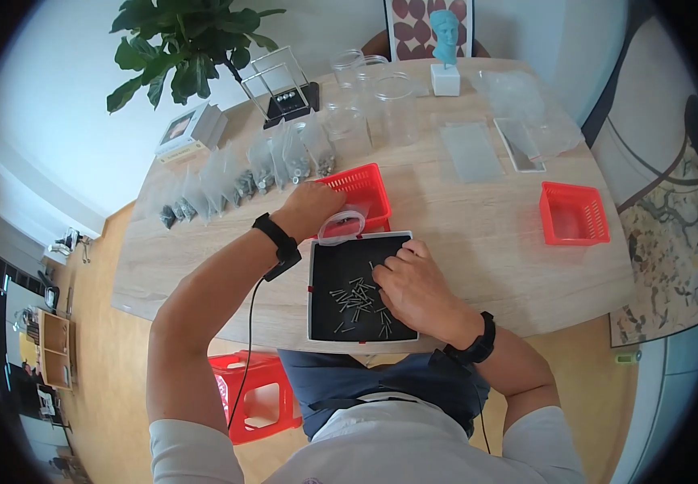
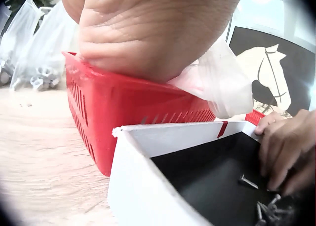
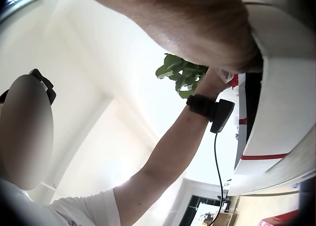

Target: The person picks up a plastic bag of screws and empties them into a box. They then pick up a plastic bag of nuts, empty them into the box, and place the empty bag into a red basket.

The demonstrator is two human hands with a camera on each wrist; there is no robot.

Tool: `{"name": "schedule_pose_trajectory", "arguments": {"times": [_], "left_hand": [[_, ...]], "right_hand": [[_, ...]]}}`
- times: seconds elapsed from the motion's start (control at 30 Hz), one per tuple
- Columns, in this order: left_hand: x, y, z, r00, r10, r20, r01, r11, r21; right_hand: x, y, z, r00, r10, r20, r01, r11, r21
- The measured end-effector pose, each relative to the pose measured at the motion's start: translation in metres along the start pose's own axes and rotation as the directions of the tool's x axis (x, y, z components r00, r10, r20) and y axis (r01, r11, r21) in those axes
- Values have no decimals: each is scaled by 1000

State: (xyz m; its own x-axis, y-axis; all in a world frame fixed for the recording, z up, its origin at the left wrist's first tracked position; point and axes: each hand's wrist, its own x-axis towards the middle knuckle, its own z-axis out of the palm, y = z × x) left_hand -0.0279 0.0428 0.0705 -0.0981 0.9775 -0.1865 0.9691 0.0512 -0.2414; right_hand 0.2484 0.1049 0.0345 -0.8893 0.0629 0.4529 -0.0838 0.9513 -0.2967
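My left hand (image 1: 310, 208) reaches over the left side of a red plastic basket (image 1: 371, 194), its fingers hidden in all views. Close under that palm, a clear plastic container (image 2: 232, 90) is tilted over the basket's near edge, its round mouth (image 1: 341, 228) toward a white-walled tray with a black floor (image 1: 331, 262). Silver screws (image 1: 357, 298) lie heaped and scattered in this tray. Over its right part is my right hand (image 1: 413, 282), fingers bent down among the screws. One loose screw (image 2: 249, 182) lies beside those fingertips; I cannot tell whether they pinch another.
Several clear bags of hardware (image 1: 260, 161) stand in a row at the left. Behind them are clear jars (image 1: 397, 105) and a Newton's cradle (image 1: 288, 101). A second red basket (image 1: 575, 216) stands at the right. Flat clear bags (image 1: 471, 152) lie at the back right.
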Motion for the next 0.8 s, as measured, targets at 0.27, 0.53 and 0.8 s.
{"name": "schedule_pose_trajectory", "arguments": {"times": [0.27,0.53,0.8], "left_hand": [[1,1,-9,999,36,10,-37,998,53],[2,3,-11,998,-25,50,25,1000,-10],[-2,-8,-2,996,49,-79,-56,993,-99]], "right_hand": [[-2,2,2,1000,-1,-19,1,1000,6],[-2,3,5,999,-1,-47,1,1000,7],[-1,2,9,998,16,-55,-18,999,-34]]}}
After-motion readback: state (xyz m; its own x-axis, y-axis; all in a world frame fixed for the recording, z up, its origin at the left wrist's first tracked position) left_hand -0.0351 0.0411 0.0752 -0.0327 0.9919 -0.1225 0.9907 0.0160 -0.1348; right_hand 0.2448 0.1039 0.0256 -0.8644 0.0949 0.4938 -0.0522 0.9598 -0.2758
